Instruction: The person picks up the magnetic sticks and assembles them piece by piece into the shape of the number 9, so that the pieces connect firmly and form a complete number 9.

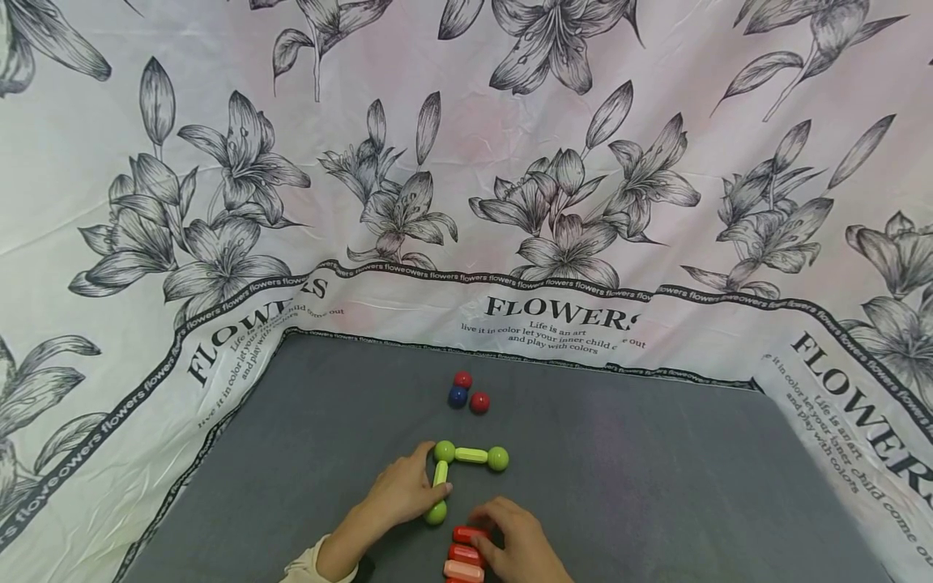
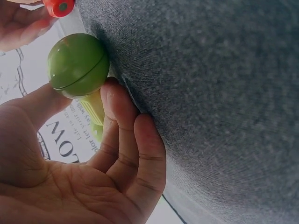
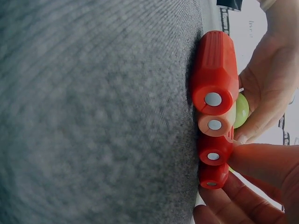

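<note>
My left hand (image 1: 402, 491) pinches the lower-left arm of a green L-shaped piece (image 1: 471, 456), made of two rods and three balls. In the left wrist view, the thumb and fingers of that hand (image 2: 117, 163) lie just behind a green ball (image 2: 78, 65). My right hand (image 1: 523, 544) is at the far end of a row of rods, its thumb and fingers round the farthest red rod (image 1: 469, 534). From the right wrist, this hand (image 3: 264, 179) shows beside that red rod (image 3: 214, 176), with a salmon rod (image 3: 215, 125) and a nearer red rod (image 3: 215, 70) in the row.
Two red balls (image 1: 479, 402) and a dark blue ball (image 1: 457, 397) sit farther back on the grey table surface (image 1: 619, 470). A white cloth (image 1: 408, 308) printed with flowers and lettering stands around the back and sides.
</note>
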